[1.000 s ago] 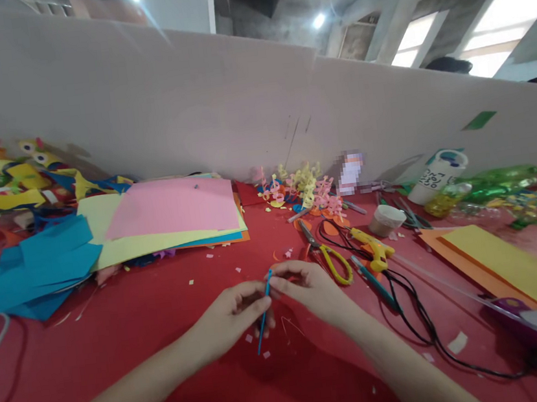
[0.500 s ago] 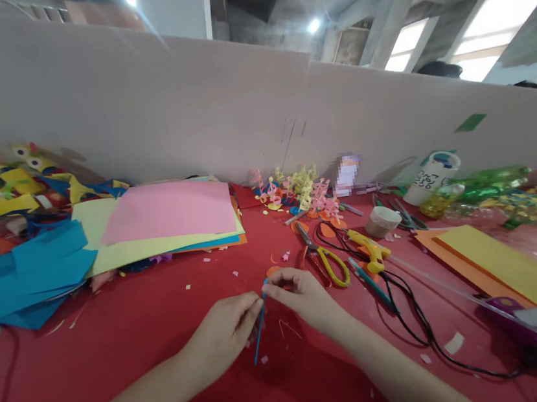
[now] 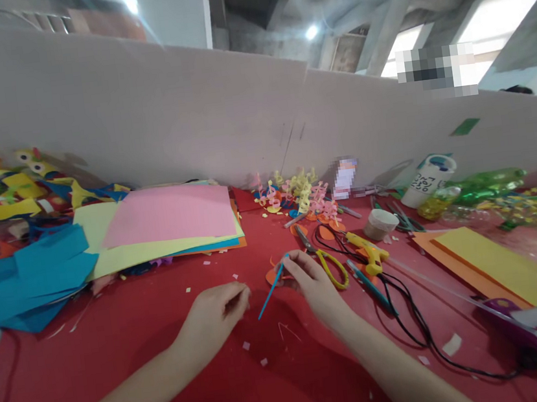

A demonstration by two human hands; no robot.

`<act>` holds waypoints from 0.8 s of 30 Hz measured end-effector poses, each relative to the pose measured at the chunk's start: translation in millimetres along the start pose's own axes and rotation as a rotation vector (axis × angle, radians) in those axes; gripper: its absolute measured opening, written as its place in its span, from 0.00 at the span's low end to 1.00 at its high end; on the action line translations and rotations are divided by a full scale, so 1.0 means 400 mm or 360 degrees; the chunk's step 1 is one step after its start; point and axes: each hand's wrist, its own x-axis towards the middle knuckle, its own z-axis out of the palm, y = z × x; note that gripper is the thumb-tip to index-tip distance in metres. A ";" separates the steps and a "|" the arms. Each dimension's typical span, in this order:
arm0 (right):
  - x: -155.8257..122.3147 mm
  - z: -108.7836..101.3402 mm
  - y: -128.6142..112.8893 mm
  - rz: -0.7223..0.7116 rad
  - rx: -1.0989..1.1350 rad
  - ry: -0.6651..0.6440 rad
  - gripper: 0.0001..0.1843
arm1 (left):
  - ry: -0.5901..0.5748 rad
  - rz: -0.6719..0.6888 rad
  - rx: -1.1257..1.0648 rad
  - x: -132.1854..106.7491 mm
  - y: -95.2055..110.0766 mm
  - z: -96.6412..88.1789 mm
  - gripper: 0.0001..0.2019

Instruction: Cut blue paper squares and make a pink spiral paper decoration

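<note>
My right hand (image 3: pixel 310 279) pinches the upper end of a thin blue paper strip (image 3: pixel 269 289), which slants down to the left above the red table (image 3: pixel 134 348). My left hand (image 3: pixel 216 313) hovers a little to the left of the strip with its fingertips pressed together; nothing shows between them. Just behind my right hand lie orange paper scraps (image 3: pixel 272 276), and yellow-handled scissors (image 3: pixel 331 265) lie to its right.
A stack of pink and yellow paper sheets (image 3: pixel 163 223) and blue paper (image 3: pixel 27 273) lies at the left. A yellow glue gun (image 3: pixel 368 247) with a black cable (image 3: pixel 421 329), a tape roll (image 3: pixel 381 222), curled paper shapes (image 3: pixel 301 190) and a bottle (image 3: pixel 426 178) sit to the right.
My left hand has let go of the blue strip and drawn away to the left. My right hand now holds it alone and has lifted it up and to the right.
</note>
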 end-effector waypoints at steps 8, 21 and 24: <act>0.011 -0.022 -0.004 -0.0033 0.0162 0.0195 0.17 | 0.0497 -0.0374 -0.0362 0.046 -0.088 -0.047 0.06; 0.009 -0.035 -0.013 -0.0179 -0.0166 0.0025 0.13 | 0.0588 -0.0385 -0.0506 0.077 -0.110 -0.079 0.09; -0.015 -0.008 -0.004 -0.0085 -0.0239 -0.0423 0.11 | 0.0229 -0.0325 -0.0764 0.061 -0.054 -0.036 0.14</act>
